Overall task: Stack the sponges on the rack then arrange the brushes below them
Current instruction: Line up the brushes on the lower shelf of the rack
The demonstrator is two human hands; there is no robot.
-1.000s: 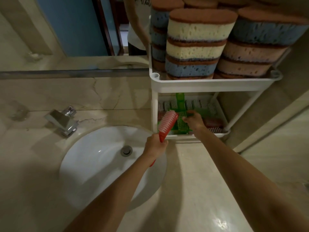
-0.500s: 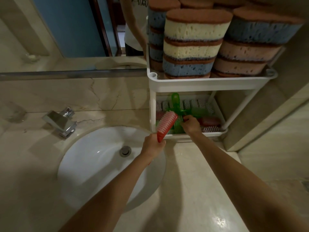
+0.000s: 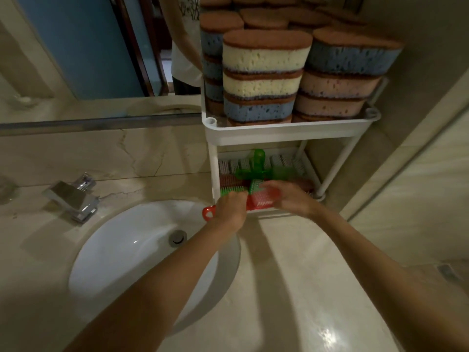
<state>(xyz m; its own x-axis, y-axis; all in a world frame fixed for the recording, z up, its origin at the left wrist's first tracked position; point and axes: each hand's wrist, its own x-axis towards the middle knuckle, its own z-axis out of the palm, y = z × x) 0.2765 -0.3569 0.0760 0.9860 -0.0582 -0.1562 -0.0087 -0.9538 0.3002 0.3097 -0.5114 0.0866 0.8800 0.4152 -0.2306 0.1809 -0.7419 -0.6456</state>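
Observation:
A white two-tier rack stands on the counter against the wall. Stacks of yellow, blue and pink sponges with brown tops fill its upper shelf. Green brushes and red ones lie crossed on the lower shelf. My left hand grips the handle of a red brush, which lies sideways at the front edge of the lower shelf, its handle loop poking out to the left. My right hand holds the brush's head end; it is blurred, so its finger shape is unclear.
A white basin with a chrome tap sits to the left of the rack. A mirror runs along the back wall. Beige marble counter spreads in front of the rack; a wall closes in on the right.
The red brush swung from upright in my left hand to lying sideways at the lower shelf's front. My right hand left the green brushes and came onto the red brush's head.

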